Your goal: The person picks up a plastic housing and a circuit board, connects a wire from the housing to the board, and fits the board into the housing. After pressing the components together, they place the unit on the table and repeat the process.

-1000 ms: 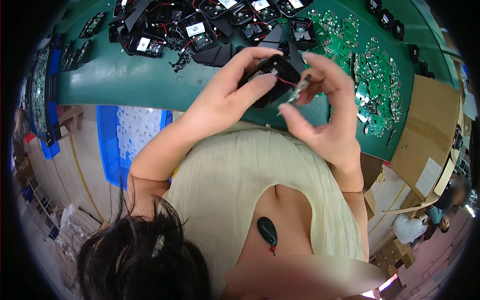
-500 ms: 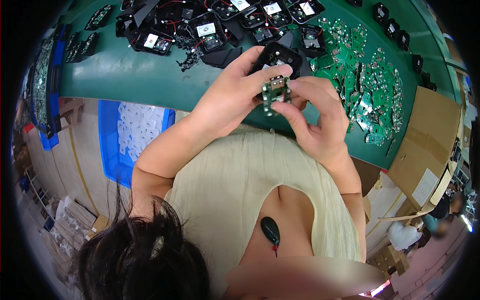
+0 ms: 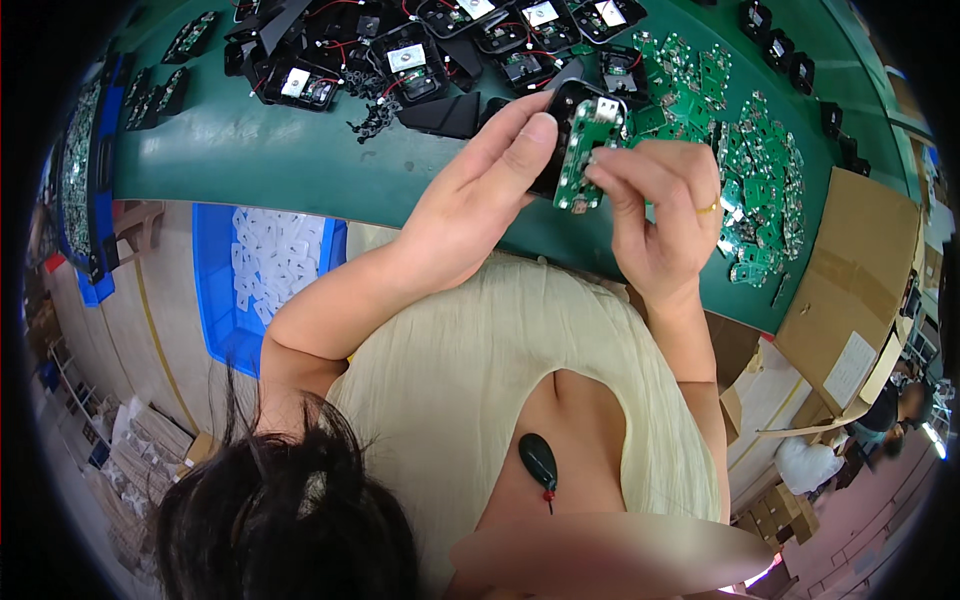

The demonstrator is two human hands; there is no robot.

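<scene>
A green circuit board (image 3: 578, 165) is sitting between the two hands, lying over the right side of a black plastic case (image 3: 564, 108). Half a second ago the right hand (image 3: 665, 195) was holding the board lower, in front of the case; now the board is standing higher and is covering part of the case's open side, so the two parts seem to be coming together. Whether the board is resting inside the rim or only hanging over it, I cannot tell.

The board is showing its face, leaning slightly rightward at the top. It is carrying a white block at its upper end, small silvery parts along its left edge and a little metal socket at its lower end.

The left hand (image 3: 475, 190) is clamping the case, its thumb pressing along the left side. The right hand is pinching at the board's right edge with thumb and fingertips; one finger is wearing a ring (image 3: 708, 209).

Beyond the left hand, a flat black panel (image 3: 440, 114) and many black cases with red wires (image 3: 405, 62) are lying on the green worktop (image 3: 330, 175). Right of the right hand, loose green boards (image 3: 765, 190) are spreading out in a heap.
</scene>
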